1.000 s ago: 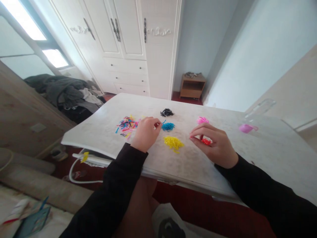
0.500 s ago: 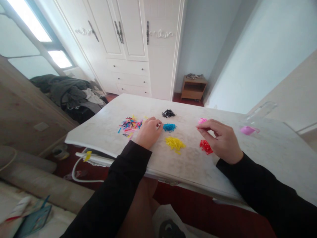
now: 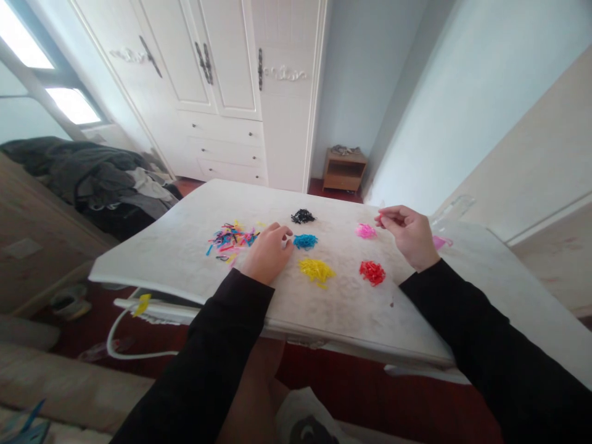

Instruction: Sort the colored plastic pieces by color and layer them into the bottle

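My right hand (image 3: 409, 237) pinches a red piece (image 3: 380, 217) near the pink pile (image 3: 365, 231). My left hand (image 3: 268, 254) lies beside the blue pile (image 3: 306, 242); its fingers' hold I cannot tell.

No text, label, brand, number or sign can be read. On the doors of the white wardrobe (image 3: 289, 135), raised scrollwork (image 3: 285, 73) is seen in curling, script-like shapes, but no letters can be made out in it. A dark print (image 3: 312, 430) is shown on the white cloth (image 3: 296, 407) at the bottom edge, cut off by the frame, and no wording can be deciphered there.
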Motion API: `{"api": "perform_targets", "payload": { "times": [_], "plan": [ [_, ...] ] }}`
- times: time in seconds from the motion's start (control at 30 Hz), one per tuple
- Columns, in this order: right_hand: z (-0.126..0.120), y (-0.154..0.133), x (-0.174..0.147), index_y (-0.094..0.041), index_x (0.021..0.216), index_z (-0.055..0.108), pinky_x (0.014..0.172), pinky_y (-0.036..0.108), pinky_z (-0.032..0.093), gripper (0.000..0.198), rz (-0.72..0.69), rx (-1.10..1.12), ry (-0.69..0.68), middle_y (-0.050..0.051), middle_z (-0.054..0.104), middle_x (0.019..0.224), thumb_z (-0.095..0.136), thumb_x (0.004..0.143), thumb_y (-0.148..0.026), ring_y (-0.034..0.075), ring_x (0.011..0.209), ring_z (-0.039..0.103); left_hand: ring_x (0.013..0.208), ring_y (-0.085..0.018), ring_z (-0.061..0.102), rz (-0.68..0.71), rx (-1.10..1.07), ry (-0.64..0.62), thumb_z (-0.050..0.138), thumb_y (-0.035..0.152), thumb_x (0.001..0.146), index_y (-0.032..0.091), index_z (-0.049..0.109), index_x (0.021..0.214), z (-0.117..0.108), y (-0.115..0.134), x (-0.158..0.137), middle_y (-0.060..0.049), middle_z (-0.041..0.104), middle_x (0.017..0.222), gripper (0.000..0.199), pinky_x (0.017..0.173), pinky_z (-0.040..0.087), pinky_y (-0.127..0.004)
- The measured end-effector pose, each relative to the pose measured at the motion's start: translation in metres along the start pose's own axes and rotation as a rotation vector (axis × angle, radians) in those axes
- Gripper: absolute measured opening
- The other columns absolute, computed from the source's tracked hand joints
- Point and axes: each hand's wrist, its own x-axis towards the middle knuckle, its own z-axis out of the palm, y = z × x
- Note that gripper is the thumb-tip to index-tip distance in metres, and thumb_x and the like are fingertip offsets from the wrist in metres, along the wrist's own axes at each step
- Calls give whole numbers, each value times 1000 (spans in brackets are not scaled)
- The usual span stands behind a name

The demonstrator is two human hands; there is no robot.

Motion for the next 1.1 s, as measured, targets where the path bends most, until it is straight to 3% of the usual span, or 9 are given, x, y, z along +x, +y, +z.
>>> {"api": "perform_targets", "payload": {
  "times": [0.3, 0.4, 0.53, 0.7, 0.97, 1.1],
  "plan": [
    [-1, 12, 5, -19, 89, 72, 81, 38, 61, 39, 96, 16, -28, 3, 75, 81, 90, 65, -43, 19, 78, 73, 80, -20, 63, 23, -18, 0, 56, 14, 86, 18, 67, 90, -4, 2, -2, -6, 66, 92, 12, 79, 50, -33],
    [-4, 1, 2, -18, 91, 74, 77, 36, 61, 48, 177, 41, -222, 5, 78, 82, 95, 59, -47, 19, 76, 73, 81, -20, 63, 31, -16, 7, 56, 14, 86, 19, 66, 90, -3, 1, -2, -6, 66, 92, 11, 79, 50, -33],
    [-12, -16, -2, -17, 95, 76, 75, 34, 60, 48, 250, 26, -560, 5, 80, 85, 97, 61, -43, 17, 76, 73, 82, -21, 63, 38, -22, 9, 56, 14, 86, 18, 65, 91, -2, 0, -3, -6, 66, 92, 11, 79, 49, -34],
    [-19, -25, -2, -16, 96, 74, 72, 32, 58, 44, 210, -49, -734, 2, 77, 76, 94, 66, -42, 17, 73, 73, 81, -20, 62, 51, -26, 2, 55, 14, 86, 18, 64, 91, -2, 0, -3, -6, 65, 91, 12, 78, 48, -34],
    [-22, -30, -5, -17, 95, 75, 75, 33, 56, 33, 27, -266, -802, 4, 79, 81, 84, 77, -44, 19, 75, 73, 77, -18, 60, 75, -44, -2, 54, 14, 85, 19, 64, 89, -2, -1, -2, -4, 64, 89, 11, 75, 46, -32],
    [-23, -35, -6, -18, 95, 78, 73, 32, 56, 27, 9, -351, -870, 4, 80, 82, 80, 80, -41, 19, 75, 74, 76, -18, 60, 77, -42, -5, 54, 14, 85, 19, 64, 88, -3, -1, -3, -4, 64, 89, 12, 75, 47, -32]
  ]
}}
